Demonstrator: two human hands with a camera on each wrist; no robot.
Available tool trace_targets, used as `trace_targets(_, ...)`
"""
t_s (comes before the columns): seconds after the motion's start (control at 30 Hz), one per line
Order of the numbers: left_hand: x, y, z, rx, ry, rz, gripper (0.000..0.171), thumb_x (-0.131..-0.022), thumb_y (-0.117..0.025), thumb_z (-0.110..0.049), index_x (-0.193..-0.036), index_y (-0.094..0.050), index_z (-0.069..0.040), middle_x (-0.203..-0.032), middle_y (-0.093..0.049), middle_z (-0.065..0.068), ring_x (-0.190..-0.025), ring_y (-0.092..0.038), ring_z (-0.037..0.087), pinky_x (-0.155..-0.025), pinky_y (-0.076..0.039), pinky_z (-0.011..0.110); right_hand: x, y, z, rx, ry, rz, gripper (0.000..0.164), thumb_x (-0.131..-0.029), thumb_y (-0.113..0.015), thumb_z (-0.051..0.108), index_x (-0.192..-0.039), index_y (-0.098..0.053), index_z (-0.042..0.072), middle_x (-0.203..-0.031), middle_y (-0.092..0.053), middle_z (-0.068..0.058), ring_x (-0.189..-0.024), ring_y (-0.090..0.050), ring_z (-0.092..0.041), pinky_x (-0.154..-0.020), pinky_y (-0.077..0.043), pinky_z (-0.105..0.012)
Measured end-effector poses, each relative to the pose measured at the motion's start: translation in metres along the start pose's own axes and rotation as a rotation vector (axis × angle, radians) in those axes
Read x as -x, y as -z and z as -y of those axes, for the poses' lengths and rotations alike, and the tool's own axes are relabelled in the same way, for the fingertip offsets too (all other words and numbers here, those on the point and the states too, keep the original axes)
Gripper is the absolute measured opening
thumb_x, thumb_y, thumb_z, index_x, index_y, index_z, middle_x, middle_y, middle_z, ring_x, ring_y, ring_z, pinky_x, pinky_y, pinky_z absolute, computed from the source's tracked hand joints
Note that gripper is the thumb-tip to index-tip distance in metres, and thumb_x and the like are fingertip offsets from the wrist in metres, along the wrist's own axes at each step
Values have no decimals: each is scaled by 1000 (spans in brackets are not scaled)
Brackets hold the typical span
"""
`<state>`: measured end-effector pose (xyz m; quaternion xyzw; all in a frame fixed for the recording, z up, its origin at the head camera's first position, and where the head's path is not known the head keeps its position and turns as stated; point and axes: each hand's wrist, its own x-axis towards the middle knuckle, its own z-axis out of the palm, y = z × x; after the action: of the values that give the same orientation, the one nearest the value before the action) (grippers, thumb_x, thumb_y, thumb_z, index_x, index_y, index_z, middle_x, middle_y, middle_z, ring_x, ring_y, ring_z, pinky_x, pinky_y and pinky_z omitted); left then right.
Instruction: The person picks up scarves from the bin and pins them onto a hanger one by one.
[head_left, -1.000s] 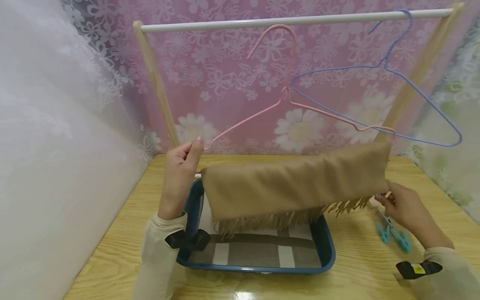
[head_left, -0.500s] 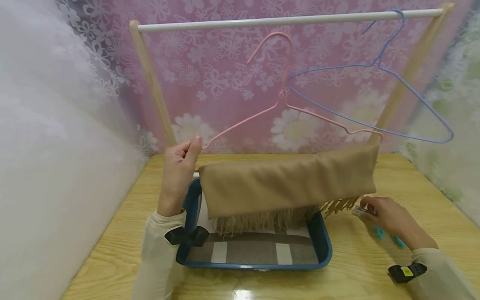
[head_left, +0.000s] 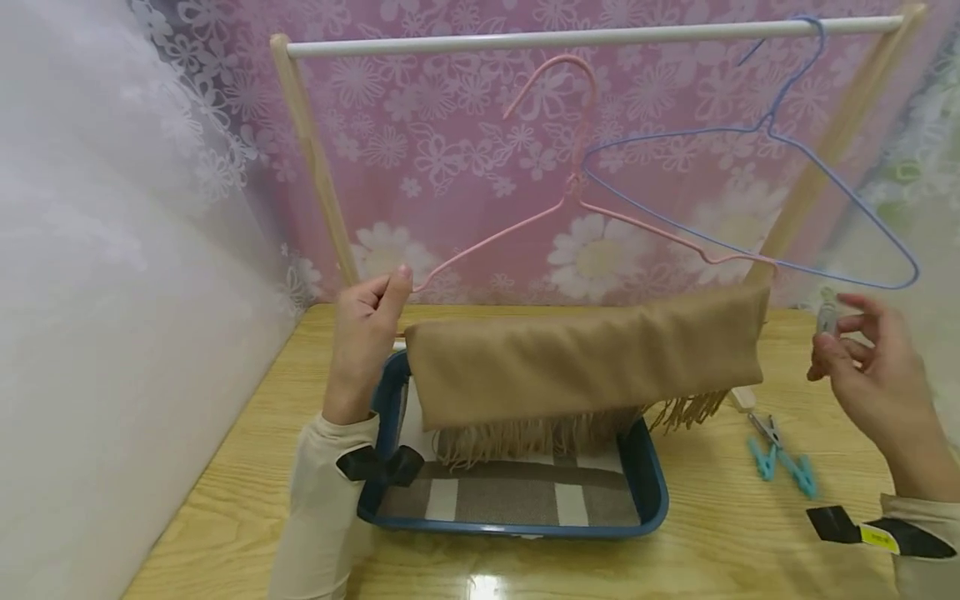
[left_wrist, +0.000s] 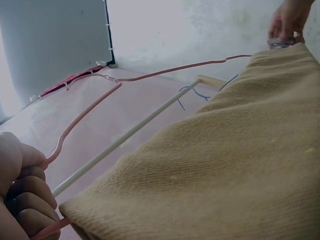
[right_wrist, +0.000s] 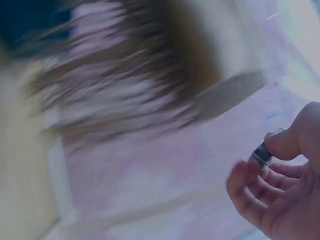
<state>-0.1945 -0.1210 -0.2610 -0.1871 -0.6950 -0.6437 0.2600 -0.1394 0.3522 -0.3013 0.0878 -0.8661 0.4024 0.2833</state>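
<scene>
Pinching a clear clip in my right grip, apart from the tan cloth draped over the pink hanger above the blue tray, I should hold the hanger steady in my curled left grip so nothing slides.

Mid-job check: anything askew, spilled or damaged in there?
Mildly askew: the brown cloth on the pink hanger slopes, its end nearer the right hand sitting higher than the end by the left hand in the head view. The blue hanger also hangs slanted from the white rail. No spill or damage shows.
</scene>
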Motion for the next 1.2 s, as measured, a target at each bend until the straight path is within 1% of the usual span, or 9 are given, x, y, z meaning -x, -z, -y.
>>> trace_targets(0.13, 1, -3, 1, -14, 10, 13, 51, -98, -54, -19, -52, -33, -10, -49, -22, -6, -41, -19, 7, -41, -14, 22, -10, -5, 55, -195, 210, -2, 59, -94, -42, -14, -149, -27, 2, -108, -41, -1, -70, -62, 2, -70, -49, -8)
trace_targets(0.2, 1, -4, 1, -13, 15, 16, 51, -98, -55, -20, -53, -33, -10, -49, -23, -6, -40, -19, 7, -41, -14, 22, -12, -17, 81, -343, 353, 25, 51, -90, -47, -18, -140, -37, -9, -109, -47, -7, -78, -65, -3, -74, -51, -11)
trace_targets(0.3, 3, -6, 3, -4, 20, 23, 51, -98, -54, -21, -53, -33, -11, -48, -23, -6, -39, -20, 8, -40, -16, 22, -11, -43, 117, -374, 498, 64, 39, -83, -59, -15, -122, -51, -16, -103, -60, -6, -79, -64, -5, -72, -49, -11)
trace_targets(0.47, 5, -11, 6, 23, 35, 28, 50, -99, -54, -20, -54, -34, -10, -49, -22, -5, -40, -20, 8, -41, -16, 22, -16, -101, 163, -140, 617, 193, 29, -78, -73, -3, -105, -63, -2, -85, -67, 0, -63, -53, -1, -54, -41, -14)
trace_targets(0.63, 8, -17, 8, 20, 38, 31, 50, -98, -54, -19, -54, -34, -11, -49, -21, -5, -40, -18, 7, -41, -15, 21, -40, -149, 190, -58, 561, 359, 25, -78, -77, 3, -100, -64, 6, -81, -67, 0, -58, -52, -4, -48, -41, -21)
trace_targets(0.73, 9, -20, 8, 1, 17, 35, 49, -98, -54, -17, -54, -35, -10, -49, -20, -4, -40, -17, 7, -40, -16, 22, -51, -167, 200, -45, 558, 419, 22, -79, -75, 2, -99, -67, 5, -85, -69, -3, -65, -58, -9, -51, -46, -24)
trace_targets(0.93, 7, -24, 5, 8, 50, 13, 46, -98, -55, -19, -55, -40, -11, -49, -24, -5, -40, -21, 6, -40, -19, 22, -59, -187, 208, -23, 771, 479, 31, -81, -74, 0, -110, -63, -5, -99, -68, -14, -79, -66, -21, -67, -54, -31)
trace_targets(1.03, 6, -25, 4, 28, 72, 4, 47, -98, -56, -21, -54, -39, -12, -49, -24, -6, -41, -21, 7, -41, -18, 22, -58, -189, 208, -97, 701, 554, 37, -84, -68, -5, -117, -51, -9, -100, -66, -16, -81, -66, -21, -70, -54, -30)
trace_targets(1.2, 6, -25, 2, 46, 63, 5, 48, -97, -56, -21, -54, -38, -12, -49, -24, -7, -41, -21, 6, -41, -17, 22, -57, -186, 203, -348, 357, 569, 41, -78, -74, -5, -110, -49, -8, -85, -70, -16, -66, -65, -17, -58, -53, -26)
